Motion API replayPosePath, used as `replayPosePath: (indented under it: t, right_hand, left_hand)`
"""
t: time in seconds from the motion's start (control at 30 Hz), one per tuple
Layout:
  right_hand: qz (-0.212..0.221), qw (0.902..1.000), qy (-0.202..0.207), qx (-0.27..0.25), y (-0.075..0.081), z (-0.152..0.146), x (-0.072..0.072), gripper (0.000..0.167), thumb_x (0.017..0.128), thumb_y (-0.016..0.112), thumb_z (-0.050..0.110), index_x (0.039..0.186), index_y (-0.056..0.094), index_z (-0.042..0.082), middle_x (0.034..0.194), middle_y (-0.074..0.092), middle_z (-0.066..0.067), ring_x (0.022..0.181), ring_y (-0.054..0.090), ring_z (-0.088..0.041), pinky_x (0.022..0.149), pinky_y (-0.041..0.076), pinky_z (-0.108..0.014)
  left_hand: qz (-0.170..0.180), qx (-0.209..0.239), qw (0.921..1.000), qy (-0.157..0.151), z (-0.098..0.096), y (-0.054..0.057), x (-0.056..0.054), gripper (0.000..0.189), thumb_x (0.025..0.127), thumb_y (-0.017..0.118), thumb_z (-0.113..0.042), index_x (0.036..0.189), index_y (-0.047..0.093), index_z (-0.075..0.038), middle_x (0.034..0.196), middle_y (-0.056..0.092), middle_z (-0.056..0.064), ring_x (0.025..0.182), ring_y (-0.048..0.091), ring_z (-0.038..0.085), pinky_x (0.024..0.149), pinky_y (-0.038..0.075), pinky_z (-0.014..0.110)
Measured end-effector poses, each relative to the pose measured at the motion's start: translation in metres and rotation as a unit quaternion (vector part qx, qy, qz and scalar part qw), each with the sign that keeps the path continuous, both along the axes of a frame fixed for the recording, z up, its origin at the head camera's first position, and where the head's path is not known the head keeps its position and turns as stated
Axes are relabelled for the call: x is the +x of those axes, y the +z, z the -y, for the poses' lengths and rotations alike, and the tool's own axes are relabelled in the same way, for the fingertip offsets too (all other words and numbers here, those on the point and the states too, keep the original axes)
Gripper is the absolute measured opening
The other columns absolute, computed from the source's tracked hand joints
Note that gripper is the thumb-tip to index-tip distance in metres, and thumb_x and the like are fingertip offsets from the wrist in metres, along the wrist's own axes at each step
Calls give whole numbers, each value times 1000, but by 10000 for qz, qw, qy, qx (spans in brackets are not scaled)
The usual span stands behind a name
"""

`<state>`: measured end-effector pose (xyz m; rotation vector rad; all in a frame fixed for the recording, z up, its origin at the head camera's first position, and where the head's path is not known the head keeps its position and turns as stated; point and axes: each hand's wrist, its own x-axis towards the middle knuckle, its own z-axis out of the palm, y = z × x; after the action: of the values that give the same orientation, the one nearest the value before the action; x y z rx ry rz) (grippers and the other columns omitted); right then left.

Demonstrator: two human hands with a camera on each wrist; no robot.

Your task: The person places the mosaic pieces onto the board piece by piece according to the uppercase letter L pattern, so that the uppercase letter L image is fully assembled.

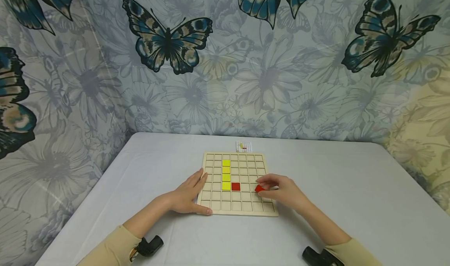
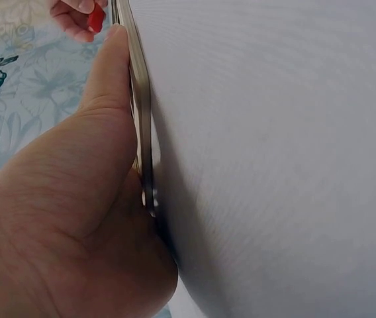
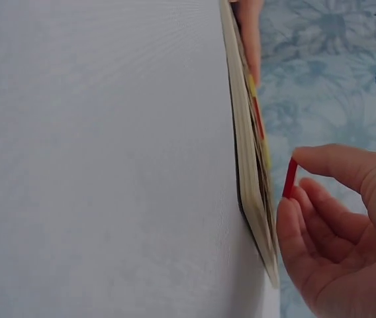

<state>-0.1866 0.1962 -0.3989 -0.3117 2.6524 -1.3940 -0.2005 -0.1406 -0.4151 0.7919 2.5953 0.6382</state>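
Note:
A wooden grid board (image 1: 247, 206) lies on the white table. A column of several yellow square tiles (image 1: 226, 177) fills cells left of its middle, and a red square tile (image 1: 235, 186) sits right beside the lowest one. My left hand (image 1: 186, 193) rests along the board's left edge, fingers straight, the thumb (image 2: 108, 73) at the front left corner. Over the right part of the board, my right hand (image 1: 281, 190) pinches another red square tile (image 3: 290, 177) between thumb and fingertips. That tile is tilted and raised above the board's surface in the right wrist view.
Just behind the board lies a small printed card (image 1: 243, 147) with a grid and coloured squares. The white-covered table (image 1: 334, 180) extends to both sides. A butterfly-patterned cloth (image 1: 218, 94) hangs behind it. Each wrist wears a black camera (image 1: 150, 245).

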Motion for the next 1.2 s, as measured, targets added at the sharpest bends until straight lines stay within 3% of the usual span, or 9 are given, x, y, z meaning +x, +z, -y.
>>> replayPosePath:
  t: [0.53,1.2]
  right_hand:
    - [-455,9965,359,603,-1,30,-16,29,79,80,9,106,72,9,87,63,3,84,58,-15,75,50,-30]
    - [-798,9903,754,852,-5,37,-23,26,80,78,5,105,71,10,94,65,4,89,58,-16,80,52,-31]
  left_hand:
    - [-65,-17,9999,-81,-1,4,2,116,82,69,-61,156,4,-1,162,-8,17,148,-4,32,116,13,51]
    - [-74,-53,9999,-71,0,1,1,116,81,69,-63,157,4,-4,162,-8,15,148,-5,31,116,12,51]
